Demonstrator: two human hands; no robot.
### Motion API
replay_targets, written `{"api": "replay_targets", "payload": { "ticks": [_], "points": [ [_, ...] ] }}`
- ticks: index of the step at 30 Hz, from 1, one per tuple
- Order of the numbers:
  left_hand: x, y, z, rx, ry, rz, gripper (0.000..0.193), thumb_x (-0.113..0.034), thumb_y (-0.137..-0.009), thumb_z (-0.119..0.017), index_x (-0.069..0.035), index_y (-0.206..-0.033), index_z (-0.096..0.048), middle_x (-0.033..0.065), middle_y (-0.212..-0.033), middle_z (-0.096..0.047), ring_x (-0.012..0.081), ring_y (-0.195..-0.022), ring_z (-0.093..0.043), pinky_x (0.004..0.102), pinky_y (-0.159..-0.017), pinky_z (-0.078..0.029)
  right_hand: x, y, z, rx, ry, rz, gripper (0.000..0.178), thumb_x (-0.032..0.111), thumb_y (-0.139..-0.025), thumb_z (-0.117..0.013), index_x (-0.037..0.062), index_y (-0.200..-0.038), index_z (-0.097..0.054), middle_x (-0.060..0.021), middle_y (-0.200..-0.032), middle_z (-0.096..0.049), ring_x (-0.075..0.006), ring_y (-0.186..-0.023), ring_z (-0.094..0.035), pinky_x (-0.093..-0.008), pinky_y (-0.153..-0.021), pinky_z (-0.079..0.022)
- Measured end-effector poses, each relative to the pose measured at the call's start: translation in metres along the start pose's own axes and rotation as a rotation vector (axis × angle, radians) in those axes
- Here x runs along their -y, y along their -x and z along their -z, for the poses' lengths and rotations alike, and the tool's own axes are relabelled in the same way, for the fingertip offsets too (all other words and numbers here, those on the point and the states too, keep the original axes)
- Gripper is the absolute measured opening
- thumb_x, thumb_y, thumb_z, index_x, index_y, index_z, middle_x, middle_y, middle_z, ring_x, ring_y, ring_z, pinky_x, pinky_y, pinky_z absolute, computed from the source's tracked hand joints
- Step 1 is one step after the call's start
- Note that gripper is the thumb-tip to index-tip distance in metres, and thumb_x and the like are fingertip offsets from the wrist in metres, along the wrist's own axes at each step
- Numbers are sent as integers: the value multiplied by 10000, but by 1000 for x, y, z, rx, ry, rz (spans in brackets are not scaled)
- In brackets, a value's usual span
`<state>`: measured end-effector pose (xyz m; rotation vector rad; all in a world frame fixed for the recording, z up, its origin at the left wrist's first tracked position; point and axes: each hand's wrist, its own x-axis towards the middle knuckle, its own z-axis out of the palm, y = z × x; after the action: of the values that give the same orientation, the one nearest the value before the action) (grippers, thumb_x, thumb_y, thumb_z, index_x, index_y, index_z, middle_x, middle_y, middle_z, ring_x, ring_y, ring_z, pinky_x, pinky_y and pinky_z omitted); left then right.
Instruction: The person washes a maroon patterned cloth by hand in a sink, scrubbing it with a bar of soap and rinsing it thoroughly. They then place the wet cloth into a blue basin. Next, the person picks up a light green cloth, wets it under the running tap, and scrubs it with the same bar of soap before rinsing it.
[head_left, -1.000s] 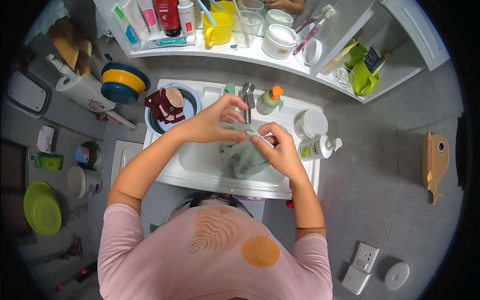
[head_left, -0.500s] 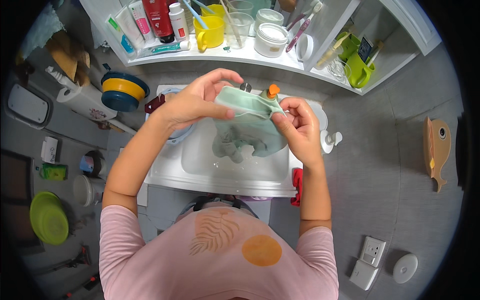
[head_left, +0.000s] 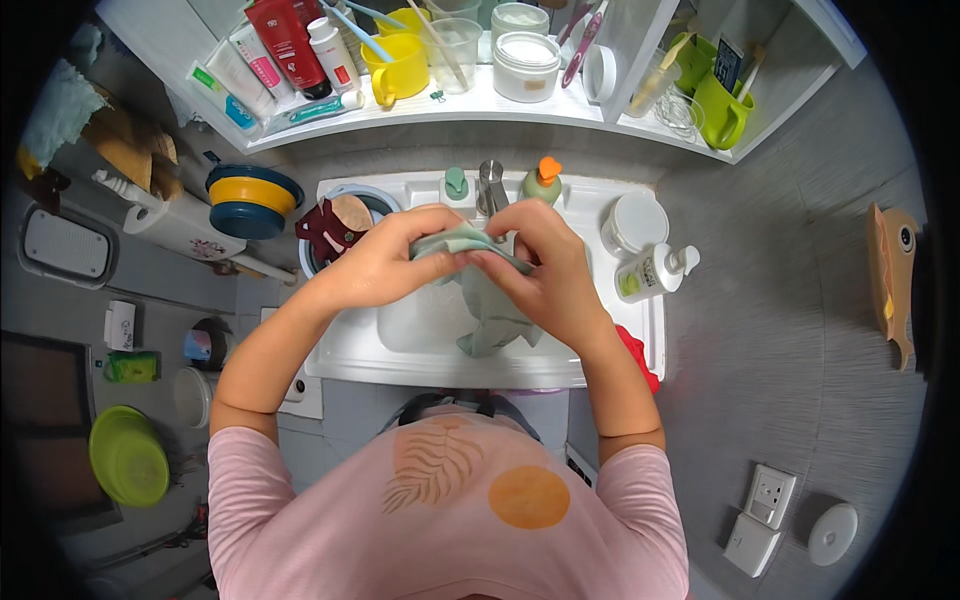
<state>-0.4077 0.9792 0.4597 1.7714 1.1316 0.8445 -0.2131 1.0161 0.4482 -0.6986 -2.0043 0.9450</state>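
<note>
A pale green cloth garment [head_left: 492, 318] hangs from my two hands above the white sink [head_left: 440, 372], its lower part drooping toward the basin. My left hand [head_left: 378, 262] pinches the gathered upper edge between thumb and fingers. Close beside it, my right hand [head_left: 548, 272] is closed on the same edge, thumb pressed against the fabric. The two hands almost meet, and the cloth between them is bunched. Just behind stands the metal faucet [head_left: 490, 178], partly covered by my right hand.
A blue-rimmed basin [head_left: 383, 197] with dark red cloth sits left on the sink. A green-topped dispenser [head_left: 456, 184] and an orange-topped bottle [head_left: 543, 181] flank the faucet. To the right are a white tub [head_left: 640, 222], a pump bottle [head_left: 648, 276] and red cloth [head_left: 637, 357]. A shelf [head_left: 400, 115] holds toiletries.
My hands have come closer together and lower. The garment's edge, stretched wide before, is now bunched between them. The view has shifted, showing more of the faucet and bottles.
</note>
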Motion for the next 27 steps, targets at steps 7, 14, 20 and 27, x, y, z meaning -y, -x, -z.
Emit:
{"api": "replay_targets", "payload": {
  "ticks": [7,14,20,27],
  "points": [
    [16,0,13,-83,696,245,250,-159,-880,-518,-20,-1086,-497,40,-1011,-559,94,-920,-536,246,-811,-424,-58,32,-21,124,59,15,248,150,-702,-707,2,-827,-553,-99,-778,-536,-184,-577,-472,-298,-536,-408],
    [25,2,31,-188,863,217,274,-132,-859,-474,-21,-1109,-460,75,-1025,-550,154,-954,-544,285,-845,-433,-63,53,-35,260,-210,-236,226,119,-739,-656,-13,-893,-556,-92,-823,-563,-168,-613,-509,-280,-559,-413],
    [26,4,46,-230,931,160,261,-130,-822,-475,-16,-1057,-477,98,-982,-560,178,-919,-559,317,-848,-440,-59,69,-43,82,-487,-345,188,82,-787,-616,12,-953,-561,-35,-808,-571,-89,-642,-503,-225,-534,-394],
    [30,10,63,-136,995,39,266,-173,-805,-476,-18,-1021,-469,178,-1070,-532,268,-988,-541,380,-881,-434,-45,81,-35,333,-410,-390,254,83,-835,-539,17,-1065,-452,-154,-820,-577,-198,-684,-571,-333,-614,-440]
  ]
}}
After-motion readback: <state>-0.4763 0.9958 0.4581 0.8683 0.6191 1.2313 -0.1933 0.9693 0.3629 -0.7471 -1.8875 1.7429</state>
